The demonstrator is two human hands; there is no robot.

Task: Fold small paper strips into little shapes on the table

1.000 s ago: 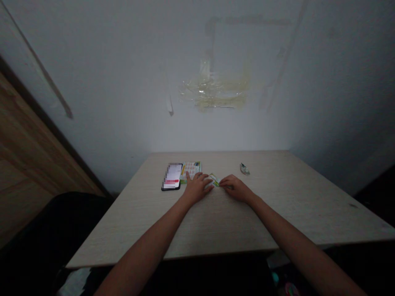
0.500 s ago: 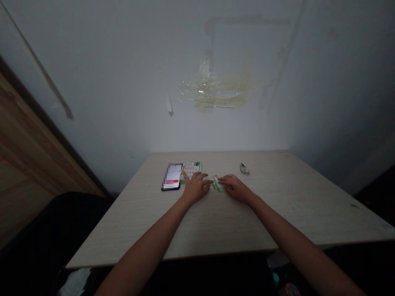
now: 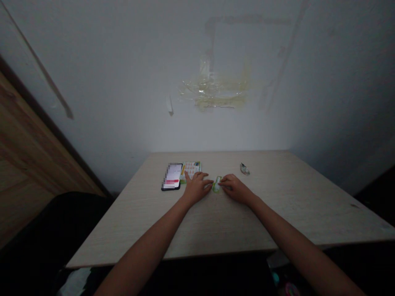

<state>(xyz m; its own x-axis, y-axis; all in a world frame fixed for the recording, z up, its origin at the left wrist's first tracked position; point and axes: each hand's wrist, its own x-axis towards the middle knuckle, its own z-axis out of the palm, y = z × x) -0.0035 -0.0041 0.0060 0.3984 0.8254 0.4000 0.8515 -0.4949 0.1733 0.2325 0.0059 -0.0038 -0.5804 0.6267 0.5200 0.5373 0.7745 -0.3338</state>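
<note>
Between my hands, a small green and white paper piece [image 3: 216,189] lies on the pale wooden table [image 3: 216,230]. It looks like a folded leaflet or wrapper, too small to tell. My left hand [image 3: 196,189] rests palm down to its left with fingers spread, the index fingertip at the paper's left edge. On the other side, my right hand [image 3: 237,190] has its fingers drawn together on the paper's right edge. Partly behind my left fingers lies a printed card [image 3: 191,167] with rows of small pictures. A phone [image 3: 171,177] with a lit screen lies beside that card.
A small crumpled wrapper [image 3: 244,168] lies beyond my right hand. The table's far edge meets a grey wall [image 3: 123,102] with shiny tape stuck on it. At the left are a dark chair back [image 3: 77,205] and wooden panelling [image 3: 31,156].
The green and white paper has turned more upright and looks narrower and flatter. My right fingers have bent and drawn closer together on it; my left hand has hardly moved.
</note>
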